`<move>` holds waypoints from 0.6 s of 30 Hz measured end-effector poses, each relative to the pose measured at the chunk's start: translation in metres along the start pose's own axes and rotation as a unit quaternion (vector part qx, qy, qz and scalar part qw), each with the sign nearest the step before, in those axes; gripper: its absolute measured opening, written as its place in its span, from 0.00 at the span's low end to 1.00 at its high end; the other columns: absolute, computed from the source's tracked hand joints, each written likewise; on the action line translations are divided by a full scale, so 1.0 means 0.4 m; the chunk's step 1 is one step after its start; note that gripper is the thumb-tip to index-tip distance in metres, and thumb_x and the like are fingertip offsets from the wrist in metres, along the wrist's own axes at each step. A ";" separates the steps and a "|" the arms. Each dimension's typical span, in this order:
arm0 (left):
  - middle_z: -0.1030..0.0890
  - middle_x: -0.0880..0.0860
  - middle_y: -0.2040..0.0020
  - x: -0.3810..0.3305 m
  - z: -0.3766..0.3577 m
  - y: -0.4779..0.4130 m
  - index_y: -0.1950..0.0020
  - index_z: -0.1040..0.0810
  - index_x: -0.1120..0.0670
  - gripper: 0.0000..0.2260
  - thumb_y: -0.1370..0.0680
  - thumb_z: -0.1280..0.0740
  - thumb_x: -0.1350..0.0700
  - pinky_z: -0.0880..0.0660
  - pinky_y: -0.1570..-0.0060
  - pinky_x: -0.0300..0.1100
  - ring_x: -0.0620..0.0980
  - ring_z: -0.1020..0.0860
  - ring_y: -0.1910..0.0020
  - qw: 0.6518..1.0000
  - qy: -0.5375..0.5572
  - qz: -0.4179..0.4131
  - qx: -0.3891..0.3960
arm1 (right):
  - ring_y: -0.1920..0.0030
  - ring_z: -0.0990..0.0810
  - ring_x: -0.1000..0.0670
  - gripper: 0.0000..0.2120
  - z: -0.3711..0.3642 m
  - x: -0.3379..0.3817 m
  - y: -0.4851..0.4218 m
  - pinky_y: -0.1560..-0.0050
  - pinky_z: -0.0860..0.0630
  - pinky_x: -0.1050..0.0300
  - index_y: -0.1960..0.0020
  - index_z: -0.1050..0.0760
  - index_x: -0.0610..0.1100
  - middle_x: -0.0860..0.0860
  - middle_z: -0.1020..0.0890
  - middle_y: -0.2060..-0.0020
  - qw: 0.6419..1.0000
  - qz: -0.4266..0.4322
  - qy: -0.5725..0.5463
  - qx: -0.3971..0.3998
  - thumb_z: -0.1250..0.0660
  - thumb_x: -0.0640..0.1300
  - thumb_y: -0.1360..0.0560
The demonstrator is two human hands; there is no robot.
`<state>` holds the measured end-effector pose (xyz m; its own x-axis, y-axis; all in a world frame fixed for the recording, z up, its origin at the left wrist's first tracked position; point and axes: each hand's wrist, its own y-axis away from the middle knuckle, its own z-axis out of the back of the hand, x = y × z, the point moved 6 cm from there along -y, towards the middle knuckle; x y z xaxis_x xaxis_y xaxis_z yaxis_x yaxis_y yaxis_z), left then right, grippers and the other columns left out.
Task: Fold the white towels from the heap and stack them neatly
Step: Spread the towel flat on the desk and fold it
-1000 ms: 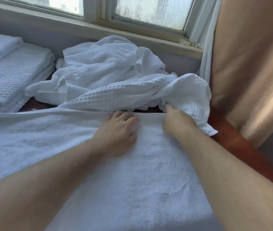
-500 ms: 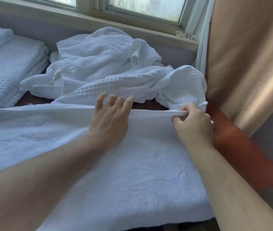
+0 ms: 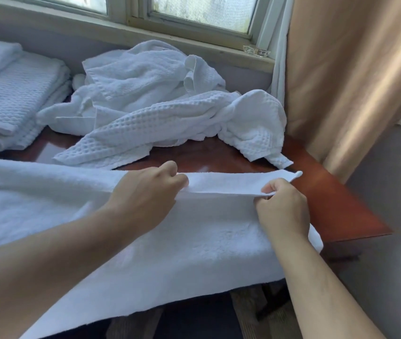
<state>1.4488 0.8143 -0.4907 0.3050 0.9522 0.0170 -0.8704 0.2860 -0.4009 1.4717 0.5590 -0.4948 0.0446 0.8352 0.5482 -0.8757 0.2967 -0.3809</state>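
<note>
White towel (image 3: 194, 241) edge pinched in curled grips of L hand (image 3: 145, 194) & R hand (image 3: 282, 206).

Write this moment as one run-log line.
step: folding | left hand: grips towel edge | right hand: pinches corner | heap: behind | stack: left

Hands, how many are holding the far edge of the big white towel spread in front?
2. The left hand grips the far edge of the spread white terry towel; the right hand pinches that edge further right, near the corner. Neither is hidden.
</note>
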 end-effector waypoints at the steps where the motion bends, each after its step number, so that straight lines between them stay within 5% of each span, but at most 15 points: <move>1: 0.27 0.47 0.50 -0.007 0.002 0.005 0.41 0.22 0.43 0.14 0.25 0.31 0.57 0.29 0.70 0.45 0.54 0.22 0.61 1.000 0.001 0.001 0.002 | 0.58 0.27 0.48 0.07 0.011 -0.005 0.008 0.63 0.34 0.55 0.57 0.26 0.51 0.53 0.22 0.60 1.000 0.000 0.006 -0.005 0.34 0.39 0.29; 4: 0.27 0.45 0.48 -0.031 -0.001 0.018 0.38 0.25 0.40 0.13 0.22 0.35 0.51 0.30 0.66 0.44 0.53 0.22 0.56 1.000 0.010 -0.007 0.026 | 0.60 0.28 0.48 0.07 0.028 -0.024 0.024 0.64 0.34 0.55 0.54 0.25 0.51 0.53 0.22 0.59 0.999 -0.015 0.034 0.018 0.34 0.40 0.28; 10: 0.31 0.40 0.49 -0.048 -0.030 0.052 0.33 0.29 0.36 0.16 0.20 0.42 0.42 0.32 0.62 0.42 0.47 0.23 0.50 0.990 0.082 -0.012 0.110 | 0.53 0.27 0.47 0.09 0.046 -0.057 0.056 0.55 0.30 0.53 0.50 0.25 0.54 0.55 0.24 0.54 0.970 -0.072 0.134 0.192 0.41 0.45 0.26; 14: 0.31 0.41 0.50 -0.048 -0.022 0.068 0.32 0.29 0.37 0.17 0.20 0.43 0.41 0.29 0.63 0.43 0.47 0.24 0.49 0.993 0.068 -0.026 0.094 | 0.60 0.25 0.46 0.11 0.084 -0.001 0.046 0.61 0.30 0.53 0.59 0.23 0.48 0.51 0.21 0.59 0.984 -0.031 0.150 0.094 0.45 0.44 0.26; 16: 0.28 0.42 0.47 -0.054 -0.020 0.074 0.32 0.27 0.39 0.16 0.20 0.42 0.43 0.31 0.63 0.43 0.48 0.25 0.48 0.994 0.076 -0.033 0.074 | 0.50 0.25 0.46 0.12 0.071 0.051 0.042 0.54 0.31 0.54 0.49 0.19 0.48 0.50 0.20 0.51 0.994 0.039 0.092 0.050 0.41 0.43 0.25; 18: 0.26 0.44 0.44 -0.052 -0.016 0.078 0.32 0.26 0.43 0.18 0.22 0.37 0.45 0.32 0.58 0.42 0.50 0.26 0.45 0.995 0.072 -0.045 0.052 | 0.41 0.27 0.47 0.14 0.020 0.104 0.047 0.47 0.33 0.57 0.41 0.20 0.47 0.49 0.22 0.44 0.990 0.104 0.038 0.090 0.39 0.42 0.23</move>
<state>1.4178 0.8025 -0.5092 0.4301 0.8986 -0.0865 -0.8699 0.3868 -0.3061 1.4532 0.5959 -0.4733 -0.1151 0.9036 0.4127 -0.9412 0.0337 -0.3362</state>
